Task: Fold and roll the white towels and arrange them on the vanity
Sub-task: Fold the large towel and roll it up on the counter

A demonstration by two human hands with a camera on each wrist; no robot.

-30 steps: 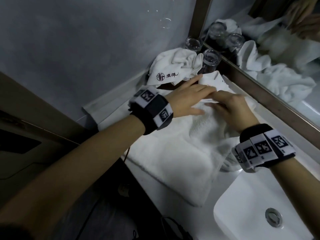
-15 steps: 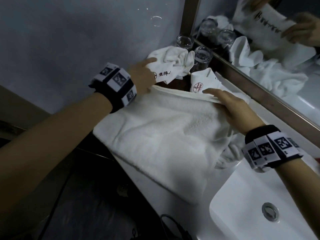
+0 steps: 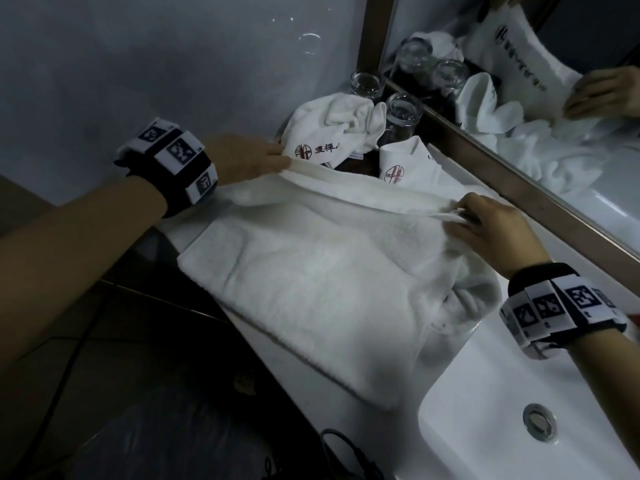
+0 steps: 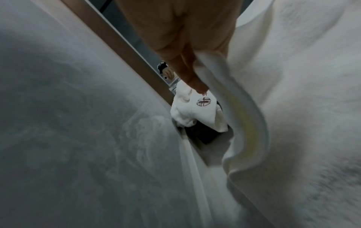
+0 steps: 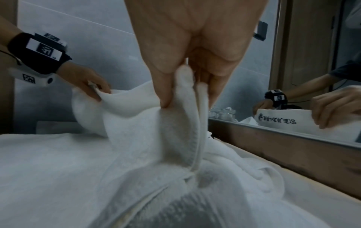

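Note:
A large white towel [image 3: 322,271] lies spread over the white vanity counter [image 3: 287,372], its far edge lifted. My left hand [image 3: 249,157] pinches that edge at its left corner, near the wall. My right hand [image 3: 485,223] pinches the same edge at the right, near the mirror. In the right wrist view the thumb and fingers [image 5: 166,92] clamp the towel's hem [image 5: 197,123]. In the left wrist view the hem [image 4: 240,117] runs out from under my fingers [image 4: 193,80]. A crumpled small towel [image 3: 332,133] with a red logo and a folded logo towel [image 3: 405,164] sit behind.
Two upturned glasses [image 3: 401,112] stand in the back corner by the mirror frame [image 3: 519,174]. A white sink basin [image 3: 519,420] with a metal drain lies at the right front. The grey wall [image 3: 138,64] is at the left, and a dark cable [image 3: 346,452] hangs below the counter edge.
Both hands moved apart from the towel's middle to its far edge. The left went to the corner by the wall, the right toward the mirror, and the edge now lifts off the counter.

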